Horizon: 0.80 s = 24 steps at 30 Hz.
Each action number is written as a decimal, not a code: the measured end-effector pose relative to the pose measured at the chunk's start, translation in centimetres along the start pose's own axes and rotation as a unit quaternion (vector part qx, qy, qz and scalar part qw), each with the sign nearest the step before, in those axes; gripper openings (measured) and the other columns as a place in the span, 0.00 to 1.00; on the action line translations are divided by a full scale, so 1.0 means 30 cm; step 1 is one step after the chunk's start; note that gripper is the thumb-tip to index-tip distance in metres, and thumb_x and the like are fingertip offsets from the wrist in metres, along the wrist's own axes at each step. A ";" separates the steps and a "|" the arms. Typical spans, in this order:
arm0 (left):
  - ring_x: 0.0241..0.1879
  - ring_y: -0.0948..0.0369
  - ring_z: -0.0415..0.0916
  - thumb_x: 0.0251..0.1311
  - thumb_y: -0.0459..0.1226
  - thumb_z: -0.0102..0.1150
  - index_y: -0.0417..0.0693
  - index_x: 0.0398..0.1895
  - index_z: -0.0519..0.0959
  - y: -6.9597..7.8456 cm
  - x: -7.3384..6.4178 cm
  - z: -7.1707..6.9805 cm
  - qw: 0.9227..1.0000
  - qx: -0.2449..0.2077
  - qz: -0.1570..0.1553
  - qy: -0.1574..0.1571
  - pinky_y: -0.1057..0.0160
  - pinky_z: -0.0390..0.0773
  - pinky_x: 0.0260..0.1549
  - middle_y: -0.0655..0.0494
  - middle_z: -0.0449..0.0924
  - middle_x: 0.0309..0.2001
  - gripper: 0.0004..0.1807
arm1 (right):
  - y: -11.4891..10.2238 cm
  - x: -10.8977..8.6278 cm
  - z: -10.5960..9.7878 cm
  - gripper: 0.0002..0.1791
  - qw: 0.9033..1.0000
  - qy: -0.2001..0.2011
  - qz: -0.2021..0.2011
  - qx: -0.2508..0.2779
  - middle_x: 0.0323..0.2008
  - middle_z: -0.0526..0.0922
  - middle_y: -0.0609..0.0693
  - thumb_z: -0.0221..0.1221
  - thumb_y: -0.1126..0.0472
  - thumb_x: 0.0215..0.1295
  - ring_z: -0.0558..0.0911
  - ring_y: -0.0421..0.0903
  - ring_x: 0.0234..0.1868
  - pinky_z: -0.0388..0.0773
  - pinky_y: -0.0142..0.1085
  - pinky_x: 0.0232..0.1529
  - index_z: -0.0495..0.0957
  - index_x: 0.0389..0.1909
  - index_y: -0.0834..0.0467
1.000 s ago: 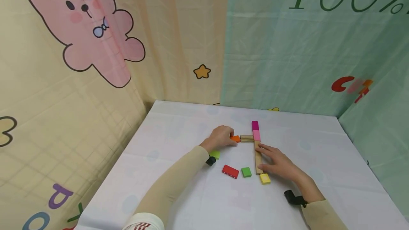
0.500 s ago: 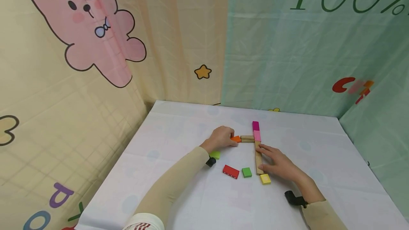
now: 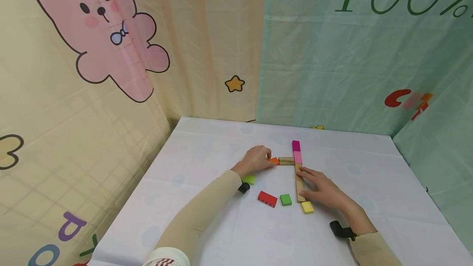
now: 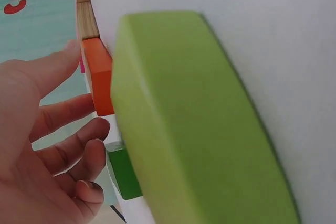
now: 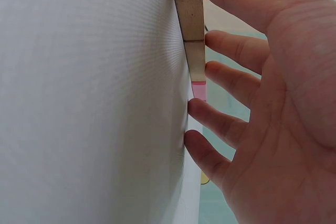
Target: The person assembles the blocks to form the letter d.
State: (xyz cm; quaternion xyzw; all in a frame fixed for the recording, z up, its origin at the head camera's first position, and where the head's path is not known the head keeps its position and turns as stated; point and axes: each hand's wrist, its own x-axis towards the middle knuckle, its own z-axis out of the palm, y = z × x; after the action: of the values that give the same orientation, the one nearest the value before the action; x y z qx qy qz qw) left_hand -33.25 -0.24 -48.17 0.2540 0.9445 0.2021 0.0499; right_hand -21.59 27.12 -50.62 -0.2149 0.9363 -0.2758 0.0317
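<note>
My left hand (image 3: 255, 160) pinches an orange wooden block (image 4: 97, 77) between thumb and index finger, the other fingers loosely bent. The block's right end meets a short natural-wood piece (image 3: 286, 161). That piece reaches a column made of a magenta block (image 3: 296, 146), a pink block (image 3: 297, 157) and long plain-wood pieces (image 3: 299, 186). My right hand (image 3: 321, 186) rests along the column's right side, thumb and fingertips touching the plain wood, fingers spread and relaxed. A yellow block (image 3: 307, 207) sits at the column's near end.
A lime block (image 3: 249, 179) lies under my left wrist. In the left wrist view a dark green block (image 4: 124, 174) shows by the curled fingers. Nearer me are a red block (image 3: 267, 199) and a green block (image 3: 285, 200) on the white tabletop (image 3: 236, 233).
My left thumb has slid slightly right along the orange block, covering more of it. The right hand and the other blocks stay in place.
</note>
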 end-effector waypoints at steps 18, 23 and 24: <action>0.33 0.61 0.73 0.68 0.43 0.63 0.46 0.54 0.83 -0.076 0.007 -0.080 0.996 -0.087 -0.026 0.005 0.68 0.74 0.29 0.58 0.77 0.36 0.16 | 0.003 -0.008 0.002 0.40 1.000 0.003 -0.011 0.007 0.74 0.61 0.59 0.68 0.46 0.63 0.60 0.66 0.71 0.64 0.69 0.61 0.67 0.74 0.55; 0.35 0.59 0.73 0.68 0.41 0.63 0.45 0.56 0.82 -0.107 0.006 -0.095 0.994 -0.107 -0.021 -0.004 0.66 0.75 0.33 0.55 0.78 0.38 0.16 | 0.003 -0.007 0.002 0.40 1.000 0.002 -0.014 0.010 0.74 0.62 0.59 0.69 0.46 0.63 0.60 0.66 0.71 0.63 0.68 0.62 0.68 0.73 0.55; 0.36 0.59 0.73 0.68 0.41 0.63 0.46 0.56 0.82 -0.116 0.007 -0.096 0.994 -0.109 -0.021 -0.007 0.65 0.75 0.34 0.55 0.78 0.38 0.17 | 0.003 -0.006 0.002 0.41 1.000 0.003 -0.015 0.010 0.74 0.62 0.59 0.69 0.46 0.63 0.60 0.66 0.71 0.63 0.68 0.62 0.68 0.73 0.55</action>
State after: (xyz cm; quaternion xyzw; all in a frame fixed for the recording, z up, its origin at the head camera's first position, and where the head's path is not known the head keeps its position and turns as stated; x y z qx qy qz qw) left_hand -35.62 -3.90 -46.96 0.2286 0.9216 0.3009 0.0882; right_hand -21.44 27.24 -50.71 -0.2281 0.9302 -0.2864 0.0272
